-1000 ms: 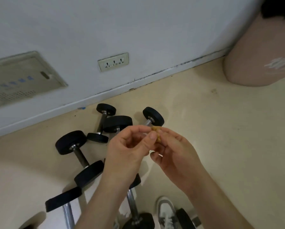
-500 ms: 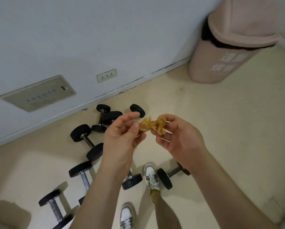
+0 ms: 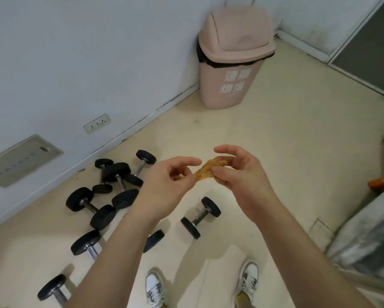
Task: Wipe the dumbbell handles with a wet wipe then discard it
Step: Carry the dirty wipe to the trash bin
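Together, our left hand (image 3: 168,183) and right hand (image 3: 244,174) pinch the crumpled, brown-stained wet wipe (image 3: 208,171) between them, above black-ended steel dumbbells (image 3: 79,199) on the floor (image 3: 286,152). Ahead, the pink plastic swing-lid bin (image 3: 231,70), black-lined, hides its contents.

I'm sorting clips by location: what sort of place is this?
Likely a home or small workout room: black dumbbells lie scattered on the floor by the wall, and a pink swing-lid bin stands in the corner.

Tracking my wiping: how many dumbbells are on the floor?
8 dumbbells: four clustered by the wall, two flanking the left forearm, one bottom-left, one alone, centre. Others may be hidden.
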Tool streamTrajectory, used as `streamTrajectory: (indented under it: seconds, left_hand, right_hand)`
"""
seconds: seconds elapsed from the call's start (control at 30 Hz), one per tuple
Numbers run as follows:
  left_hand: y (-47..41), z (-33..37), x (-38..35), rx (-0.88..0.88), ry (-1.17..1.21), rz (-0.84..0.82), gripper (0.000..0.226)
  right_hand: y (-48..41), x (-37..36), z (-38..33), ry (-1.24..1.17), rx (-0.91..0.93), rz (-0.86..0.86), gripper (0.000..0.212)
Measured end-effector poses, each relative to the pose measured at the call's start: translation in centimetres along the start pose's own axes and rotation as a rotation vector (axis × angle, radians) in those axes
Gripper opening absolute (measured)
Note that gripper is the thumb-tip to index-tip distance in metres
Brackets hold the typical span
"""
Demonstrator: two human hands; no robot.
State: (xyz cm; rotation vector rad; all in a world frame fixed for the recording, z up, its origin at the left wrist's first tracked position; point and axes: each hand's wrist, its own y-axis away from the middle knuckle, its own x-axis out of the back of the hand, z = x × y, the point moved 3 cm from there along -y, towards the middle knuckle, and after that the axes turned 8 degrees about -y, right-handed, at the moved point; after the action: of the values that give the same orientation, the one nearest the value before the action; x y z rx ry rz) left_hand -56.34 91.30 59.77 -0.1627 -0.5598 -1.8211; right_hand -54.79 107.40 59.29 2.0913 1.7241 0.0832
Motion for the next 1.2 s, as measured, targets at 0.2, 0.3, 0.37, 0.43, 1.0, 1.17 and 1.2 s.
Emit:
streamTrajectory:
  seconds: [0.2,0.3,0.37,0.43,1.0,1.17,1.2]
  left_hand:
    - [-2.8,7.5,-12.0,-0.028,-0.256,0.047,0.005]
    - [-4.3,10.2,-17.1,0.007,-0.138,0.058,0.006]
    - [-5.2,11.6,-19.4,0.039,0.0,0.049,0.013]
    - [-6.9,13.0,-21.5,0.086,0.114,0.052,0.026]
    - [-38.6,27.2,-28.6,-0.014,0.41,0.058,0.017]
    - [-47.9,30.9,-28.1,-0.079,0.315,0.091,0.019]
    - [-50.2,31.5,-28.0,-0.083,0.313,0.102,0.022]
  right_hand:
    - [-0.9,13.9,-5.3,0.402,0.098,0.075,0.014]
    - [-1.9,20.2,-7.4,0.244,-0.037,-0.006,0.004]
    - [-2.7,23.3,-8.3,0.043,-0.118,-0.047,0.005]
    - [-3.7,25.7,-9.2,-0.179,-0.183,-0.031,0.013]
    - [-31.9,32.4,-23.8,-0.076,-0.072,-0.046,0.006]
    - [-41.5,34.0,-28.0,-0.18,-0.062,-0.033,0.022]
    - [-43.8,34.4,-28.7,-0.189,-0.056,-0.031,0.024]
